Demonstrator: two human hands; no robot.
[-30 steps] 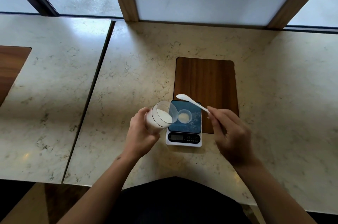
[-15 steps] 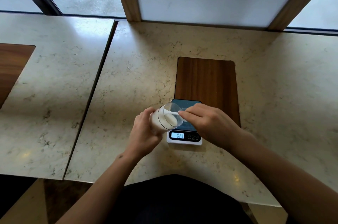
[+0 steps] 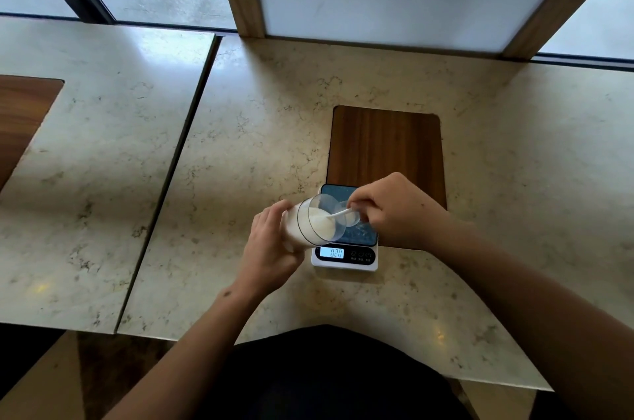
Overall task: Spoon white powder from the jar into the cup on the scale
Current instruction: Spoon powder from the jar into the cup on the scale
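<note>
White powder (image 3: 320,225) is being scooped: left hand (image 3: 271,244) gripping tilted jar (image 3: 310,222), right hand (image 3: 394,210) pinching spoon (image 3: 339,213) inside it; cup (image 3: 353,219) on scale (image 3: 346,256) awaiting more.

Scale (image 3: 344,256): on table (image 3: 260,131), front of wooden inlay (image 3: 386,145).
Cup (image 3: 351,218): on scale.
Jar (image 3: 310,222): tilted, left of cup.
Spoon (image 3: 339,213): tip in jar.

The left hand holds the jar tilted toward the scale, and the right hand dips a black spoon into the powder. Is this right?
Not quite: the head view shows the spoon is white, not black. The left hand does tilt the jar toward the scale, and the right hand dips it into the powder.
</note>
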